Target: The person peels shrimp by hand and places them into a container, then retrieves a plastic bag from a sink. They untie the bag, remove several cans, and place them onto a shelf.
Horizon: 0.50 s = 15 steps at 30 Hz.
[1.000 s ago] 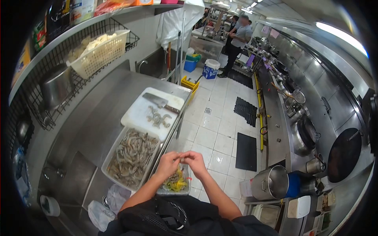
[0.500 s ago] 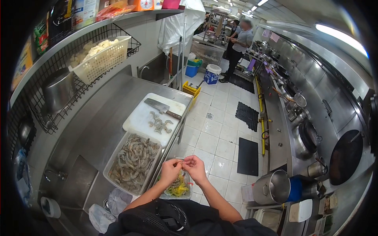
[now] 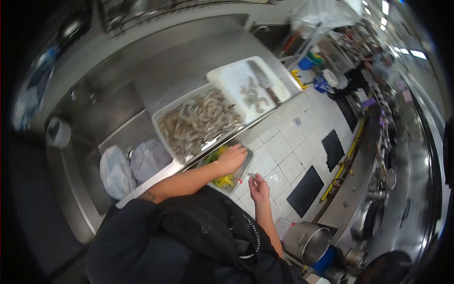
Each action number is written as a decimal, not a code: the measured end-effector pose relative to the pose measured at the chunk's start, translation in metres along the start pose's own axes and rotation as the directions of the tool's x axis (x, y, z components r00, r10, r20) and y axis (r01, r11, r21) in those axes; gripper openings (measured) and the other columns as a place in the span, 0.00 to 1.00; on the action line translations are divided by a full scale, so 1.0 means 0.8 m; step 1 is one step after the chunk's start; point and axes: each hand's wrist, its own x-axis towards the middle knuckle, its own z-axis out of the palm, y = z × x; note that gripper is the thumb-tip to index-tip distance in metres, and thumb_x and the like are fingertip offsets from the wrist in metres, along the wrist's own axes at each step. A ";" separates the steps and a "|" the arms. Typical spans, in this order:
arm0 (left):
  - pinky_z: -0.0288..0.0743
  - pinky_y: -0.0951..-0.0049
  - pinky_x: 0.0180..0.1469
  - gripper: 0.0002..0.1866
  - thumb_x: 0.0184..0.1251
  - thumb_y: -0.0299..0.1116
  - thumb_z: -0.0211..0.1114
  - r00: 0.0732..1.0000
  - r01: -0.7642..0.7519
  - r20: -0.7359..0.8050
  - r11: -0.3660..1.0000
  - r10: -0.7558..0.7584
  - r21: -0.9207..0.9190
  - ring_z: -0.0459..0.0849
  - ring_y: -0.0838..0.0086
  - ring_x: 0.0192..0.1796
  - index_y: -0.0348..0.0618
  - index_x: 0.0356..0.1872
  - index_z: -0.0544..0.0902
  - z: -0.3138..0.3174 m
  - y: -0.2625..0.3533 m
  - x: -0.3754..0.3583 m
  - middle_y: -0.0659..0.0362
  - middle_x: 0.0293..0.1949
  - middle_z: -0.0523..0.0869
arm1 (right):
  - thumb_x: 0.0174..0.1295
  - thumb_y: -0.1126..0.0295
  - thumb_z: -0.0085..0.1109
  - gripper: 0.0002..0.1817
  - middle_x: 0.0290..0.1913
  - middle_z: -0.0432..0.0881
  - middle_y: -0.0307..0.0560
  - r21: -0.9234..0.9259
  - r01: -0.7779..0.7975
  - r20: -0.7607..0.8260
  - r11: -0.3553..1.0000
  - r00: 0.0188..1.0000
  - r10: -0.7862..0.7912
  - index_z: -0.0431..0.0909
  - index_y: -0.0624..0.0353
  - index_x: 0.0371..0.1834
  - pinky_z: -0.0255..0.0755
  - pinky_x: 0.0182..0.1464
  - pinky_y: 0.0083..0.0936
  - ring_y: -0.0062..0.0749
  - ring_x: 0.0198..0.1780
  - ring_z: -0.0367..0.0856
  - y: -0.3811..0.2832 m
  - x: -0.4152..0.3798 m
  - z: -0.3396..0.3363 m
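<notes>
My right hand [image 3: 259,188] is pinched on a small greyish shrimp [image 3: 252,175], held out over the floor just right of the scrap container. My left hand [image 3: 232,159] hangs over the clear scrap container [image 3: 248,163], back upward; its fingertips are blurred and partly hidden. Inside lie yellow and green scraps [image 3: 224,180] and a bit of red. On the steel counter a tray [image 3: 156,118] is heaped with unpeeled shrimp [image 3: 201,118]. Beyond it, a white cutting board [image 3: 227,75] carries several peeled shrimp [image 3: 253,97] and a cleaver [image 3: 264,81].
Two plastic bags [image 3: 116,173] sit by the sink [image 3: 125,135] at left. Black mats [image 3: 305,190] lie on the tiled floor [image 3: 274,151]. At lower right stands a large steel pot [image 3: 309,244]. A person [image 3: 373,71] stands further back beside the cooking line.
My hands, together before, have separated: the left has moved over the scrap container, the right out to the right with the shrimp. The view has tilted and swung down to the left.
</notes>
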 end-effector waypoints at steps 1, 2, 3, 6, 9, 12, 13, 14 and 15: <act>0.75 0.55 0.57 0.11 0.53 0.24 0.65 0.999 0.050 -0.001 0.999 -0.050 0.012 0.80 0.53 0.54 0.38 0.39 0.84 -0.010 -0.004 0.001 0.52 0.46 0.82 | 0.66 0.85 0.53 0.15 0.49 0.78 0.51 0.116 -0.149 -0.120 0.982 0.979 0.163 0.75 0.65 0.55 0.85 0.52 0.35 0.39 0.46 0.82 0.028 0.016 -0.027; 0.76 0.55 0.56 0.09 0.52 0.24 0.65 0.990 0.100 0.107 0.994 -0.095 -0.051 0.80 0.53 0.53 0.38 0.36 0.84 -0.029 -0.004 0.005 0.52 0.45 0.83 | 0.67 0.83 0.52 0.15 0.51 0.77 0.53 0.089 -0.201 -0.278 0.975 0.935 0.219 0.76 0.66 0.56 0.85 0.50 0.34 0.39 0.45 0.80 0.051 0.019 -0.044; 0.76 0.56 0.56 0.06 0.52 0.24 0.65 0.969 0.150 0.213 0.982 -0.123 -0.116 0.80 0.54 0.52 0.38 0.33 0.84 -0.050 -0.005 0.010 0.52 0.43 0.83 | 0.67 0.82 0.52 0.12 0.45 0.79 0.50 0.019 -0.231 -0.373 0.973 0.901 0.221 0.77 0.64 0.52 0.84 0.47 0.33 0.36 0.42 0.79 0.066 0.013 -0.044; 0.77 0.56 0.54 0.05 0.50 0.23 0.64 0.972 0.236 -0.011 0.971 -0.237 -0.046 0.80 0.53 0.51 0.39 0.30 0.85 -0.110 -0.038 0.023 0.52 0.42 0.83 | 0.68 0.80 0.58 0.05 0.35 0.78 0.42 -0.044 -0.056 -0.299 0.997 0.953 0.041 0.77 0.60 0.44 0.83 0.49 0.34 0.29 0.38 0.78 0.057 0.023 -0.001; 0.77 0.55 0.55 0.11 0.52 0.20 0.62 0.862 0.496 -0.122 0.868 -0.492 0.009 0.80 0.52 0.52 0.41 0.35 0.88 -0.151 -0.119 0.000 0.51 0.44 0.85 | 0.71 0.79 0.57 0.05 0.41 0.81 0.44 0.026 0.308 0.055 0.951 0.950 -0.309 0.77 0.62 0.47 0.78 0.65 0.37 0.33 0.48 0.83 -0.026 0.019 0.118; 0.78 0.56 0.58 0.12 0.56 0.24 0.65 0.794 0.579 -0.002 0.756 -0.608 0.306 0.80 0.53 0.56 0.41 0.41 0.89 -0.188 -0.179 -0.031 0.50 0.48 0.84 | 0.70 0.81 0.60 0.32 0.73 0.68 0.58 -0.015 0.552 0.278 0.834 0.803 -0.527 0.61 0.65 0.76 0.75 0.67 0.38 0.48 0.70 0.75 -0.109 -0.047 0.239; 0.78 0.56 0.59 0.13 0.56 0.24 0.66 0.800 0.552 0.007 0.742 -0.600 0.380 0.80 0.53 0.57 0.41 0.43 0.89 -0.184 -0.196 -0.039 0.50 0.49 0.84 | 0.70 0.81 0.60 0.32 0.73 0.68 0.58 -0.003 0.566 0.258 0.825 0.797 -0.546 0.61 0.65 0.76 0.75 0.67 0.38 0.48 0.70 0.75 -0.118 -0.056 0.255; 0.78 0.55 0.59 0.13 0.56 0.24 0.67 0.793 0.525 0.050 0.723 -0.607 0.449 0.81 0.52 0.58 0.41 0.43 0.89 -0.177 -0.208 -0.043 0.50 0.50 0.84 | 0.70 0.81 0.59 0.31 0.73 0.67 0.57 -0.035 0.594 0.283 0.804 0.777 -0.562 0.61 0.64 0.76 0.76 0.65 0.38 0.47 0.69 0.75 -0.123 -0.064 0.268; 0.78 0.55 0.59 0.13 0.55 0.25 0.68 0.783 0.496 0.084 0.700 -0.616 0.514 0.81 0.52 0.58 0.42 0.43 0.89 -0.171 -0.216 -0.044 0.51 0.51 0.84 | 0.70 0.81 0.59 0.31 0.74 0.67 0.57 -0.069 0.624 0.312 0.779 0.755 -0.577 0.62 0.63 0.75 0.77 0.63 0.38 0.47 0.69 0.76 -0.125 -0.070 0.275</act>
